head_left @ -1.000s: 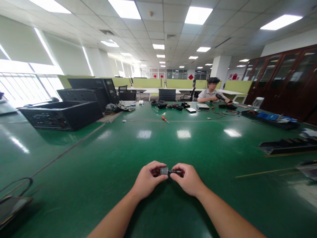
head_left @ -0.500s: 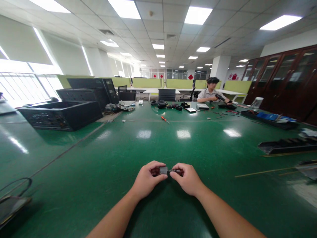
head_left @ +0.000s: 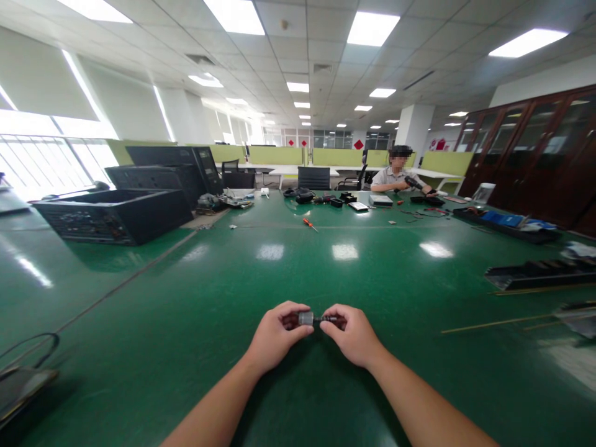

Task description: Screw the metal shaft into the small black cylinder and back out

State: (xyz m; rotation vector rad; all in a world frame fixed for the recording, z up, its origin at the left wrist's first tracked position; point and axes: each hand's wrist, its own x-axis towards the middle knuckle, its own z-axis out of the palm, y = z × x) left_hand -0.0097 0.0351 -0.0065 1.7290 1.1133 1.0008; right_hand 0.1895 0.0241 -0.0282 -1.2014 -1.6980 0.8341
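Between my two hands, low over the green tabletop, is a grey metal cylinder [head_left: 306, 318] with a thin, dark, ridged shaft [head_left: 318, 319] pointing right. My left hand [head_left: 278, 333] is closed round the cylinder's left end, thumb below and fingers above. The thumb and fingers of my right hand [head_left: 352, 334] pinch the shaft, whose far end they partly cover. Whether shaft and cylinder are one piece I cannot tell. Both hands are close to the table.
An orange-handled screwdriver [head_left: 310, 225] lies ahead on the green table [head_left: 223, 273]. Open black computer cases [head_left: 135, 217] stand at left. Black trays [head_left: 544, 273] and thin rods are at right. Across the table a person [head_left: 395, 174] holds a dark tool.
The cylinder and shaft have shifted very slightly left, and a bit more gap shows between the cylinder and my right fingertips. Both hands keep their grips.
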